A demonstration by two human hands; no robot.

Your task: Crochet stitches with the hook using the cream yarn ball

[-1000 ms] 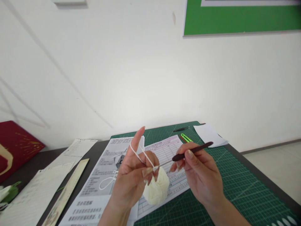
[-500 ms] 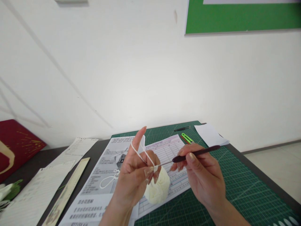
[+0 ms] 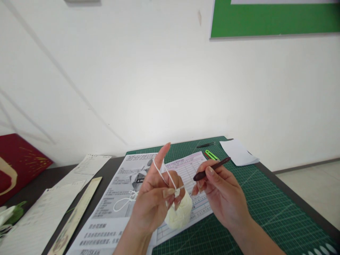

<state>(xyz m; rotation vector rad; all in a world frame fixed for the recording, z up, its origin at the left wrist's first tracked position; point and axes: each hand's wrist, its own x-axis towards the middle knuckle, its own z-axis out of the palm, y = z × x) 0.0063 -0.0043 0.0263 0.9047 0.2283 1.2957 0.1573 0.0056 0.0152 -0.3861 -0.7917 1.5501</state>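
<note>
Between the thumb and fingers of my left hand [image 3: 156, 193] a small piece of white crochet work [image 3: 177, 192] is pinched. White yarn [image 3: 170, 176] loops over its raised index finger. My right hand [image 3: 223, 191] grips the dark handle of a crochet hook [image 3: 211, 169]; the thin shaft points left towards the work, and its tip is too small to make out. A cream ball of yarn [image 3: 179, 214] sits below my left hand on a printed form [image 3: 192, 163]. A loose loop of white cord [image 3: 122, 204] lies on the printed sheet [image 3: 106, 212] at left.
Under the papers lies a green cutting mat [image 3: 276, 205]. A green cutter [image 3: 211, 155], a black pen-like tool [image 3: 205, 145] and white paper [image 3: 237, 152] are at the back. Leftward are a ruler [image 3: 77, 216], handwritten sheets [image 3: 45, 212], a red item [image 3: 18, 163] and a white flower [image 3: 6, 214].
The hook in my right hand has tilted more steeply, and its handle end has moved left. My left hand has shifted slightly right with the white work.
</note>
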